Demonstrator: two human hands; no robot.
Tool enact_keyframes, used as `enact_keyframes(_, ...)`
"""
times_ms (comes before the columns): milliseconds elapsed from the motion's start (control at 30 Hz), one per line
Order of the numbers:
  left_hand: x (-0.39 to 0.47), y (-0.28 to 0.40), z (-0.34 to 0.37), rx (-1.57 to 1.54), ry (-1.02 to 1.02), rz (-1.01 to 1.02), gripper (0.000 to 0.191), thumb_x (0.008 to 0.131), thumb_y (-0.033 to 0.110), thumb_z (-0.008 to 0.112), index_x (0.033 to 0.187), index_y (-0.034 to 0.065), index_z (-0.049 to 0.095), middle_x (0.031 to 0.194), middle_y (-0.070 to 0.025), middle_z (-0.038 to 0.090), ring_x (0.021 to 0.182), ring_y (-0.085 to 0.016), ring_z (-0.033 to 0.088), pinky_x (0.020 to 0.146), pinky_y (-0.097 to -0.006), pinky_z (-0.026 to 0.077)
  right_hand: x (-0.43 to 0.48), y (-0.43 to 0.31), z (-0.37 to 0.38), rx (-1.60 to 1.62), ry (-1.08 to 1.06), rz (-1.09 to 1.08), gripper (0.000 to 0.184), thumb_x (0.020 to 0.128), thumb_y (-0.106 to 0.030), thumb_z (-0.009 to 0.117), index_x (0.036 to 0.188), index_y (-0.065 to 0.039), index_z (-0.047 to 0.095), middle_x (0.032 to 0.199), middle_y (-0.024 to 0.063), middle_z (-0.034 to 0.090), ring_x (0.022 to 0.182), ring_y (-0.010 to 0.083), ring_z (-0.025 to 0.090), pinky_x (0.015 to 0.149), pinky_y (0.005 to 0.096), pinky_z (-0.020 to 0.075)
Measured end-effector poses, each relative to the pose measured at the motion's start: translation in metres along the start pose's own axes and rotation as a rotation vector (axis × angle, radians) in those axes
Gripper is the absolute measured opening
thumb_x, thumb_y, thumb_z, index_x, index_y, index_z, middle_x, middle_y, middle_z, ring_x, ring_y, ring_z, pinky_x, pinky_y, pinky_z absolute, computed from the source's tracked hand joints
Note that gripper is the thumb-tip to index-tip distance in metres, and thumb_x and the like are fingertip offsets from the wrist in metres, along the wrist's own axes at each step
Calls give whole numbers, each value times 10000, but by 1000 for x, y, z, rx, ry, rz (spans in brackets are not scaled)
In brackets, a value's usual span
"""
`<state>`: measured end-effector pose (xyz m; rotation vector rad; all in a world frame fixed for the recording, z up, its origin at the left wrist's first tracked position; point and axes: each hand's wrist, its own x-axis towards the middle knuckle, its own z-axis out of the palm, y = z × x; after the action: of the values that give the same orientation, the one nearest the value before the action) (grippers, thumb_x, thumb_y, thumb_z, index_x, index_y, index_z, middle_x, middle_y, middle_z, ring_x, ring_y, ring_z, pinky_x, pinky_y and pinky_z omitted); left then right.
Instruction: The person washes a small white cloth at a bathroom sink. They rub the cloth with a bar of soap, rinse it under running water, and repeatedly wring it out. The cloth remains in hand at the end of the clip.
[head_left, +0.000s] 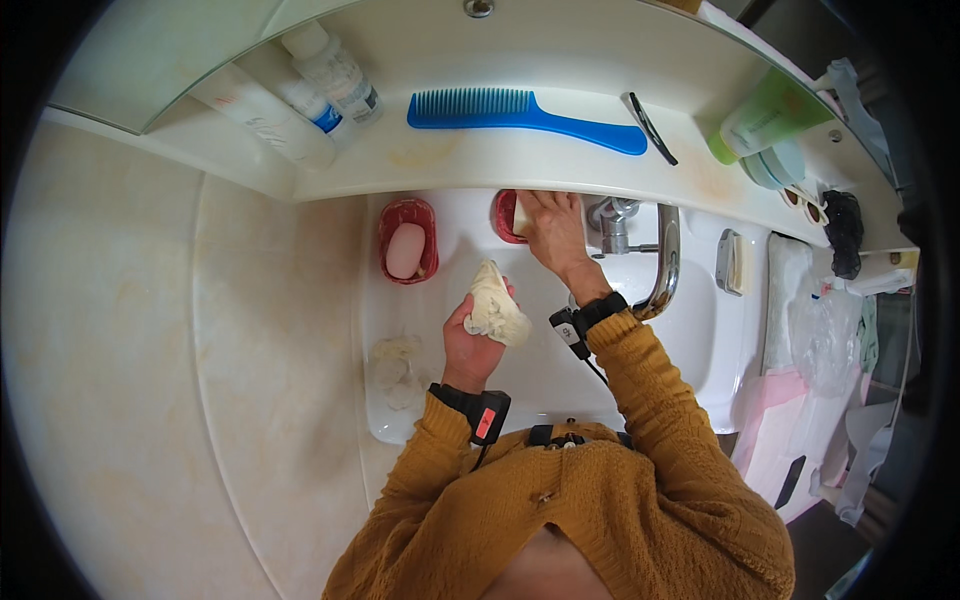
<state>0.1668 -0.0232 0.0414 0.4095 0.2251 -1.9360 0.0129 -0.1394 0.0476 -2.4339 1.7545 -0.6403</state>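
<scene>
My left hand (475, 352) holds a bunched, wet-looking cream cloth (496, 307) over the white washbasin (697, 360). The cloth rests across the palm, its pointed end towards the shelf. My right hand (559, 232) reaches to the basin's back ledge, left of the tap. It lies over a pale bar of soap (520, 219) in a red soap dish (505, 217), hiding most of both. The grip of its fingers on the bar is hidden. A second red soap dish (430, 251) farther left carries a pink oval soap (406, 251).
A chrome tap (666, 262) curves over the basin beside my right forearm. Another crumpled pale cloth (397, 371) lies at the basin's left. Above, a shelf (450, 161) holds a blue comb (525, 120), bottles (337, 79) and a green tube (772, 116). A nail brush (733, 262) sits right.
</scene>
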Motion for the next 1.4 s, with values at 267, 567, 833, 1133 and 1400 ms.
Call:
enact_keyframes(267, -3, -2, 4, 10, -12, 6, 459, 809, 175, 456, 1235, 42, 350, 1205, -121, 449, 1047, -255, 460, 946, -422, 314, -11, -7, -7, 87, 90, 14, 495, 686, -98, 578, 1166, -79, 458, 1169, 119, 455, 1130, 287, 368, 943, 469, 259)
enact_keyframes(567, -17, -34, 22, 204, -82, 101, 353, 857, 247, 457, 1173, 97, 409, 1005, -98, 538, 969, -227, 508, 901, -352, 364, -105, -52, -40, 1730, -181, 884, 403, 865, -208, 474, 1223, -41, 400, 1176, 112, 472, 1072, 220, 458, 915, 329, 362)
enact_keyframes(833, -7, -81, 46, 540, 153, 306, 305, 887, 302, 435, 1092, 76, 425, 1043, -35, 496, 933, -141, 489, 823, -306, 407, -142, -67, -71, 932, 141, 128, 317, 847, -96, 456, 1154, -15, 461, 1166, 151, 487, 1085, 287, 457, 925, 331, 345)
enact_keyframes(1133, -41, -142, 55, 569, 44, 109, 369, 898, 273, 392, 1212, 82, 365, 1179, -56, 449, 1086, -188, 433, 902, -325, 380, -165, -43, -95, 1036, 220, 553, 382, 875, -233, 413, 1163, 16, 433, 1036, 179, 545, 936, 267, 523, 797, 310, 412)
enact_keyframes(1400, -36, -169, 40, 593, 72, -60, 414, 900, 357, 350, 1265, 163, 341, 1255, -2, 396, 1161, -161, 361, 928, -395, 340, -176, -8, -89, 1019, 149, 509, 362, 820, -174, 433, 1132, 8, 459, 1088, 237, 488, 993, 368, 479, 810, 390, 403)
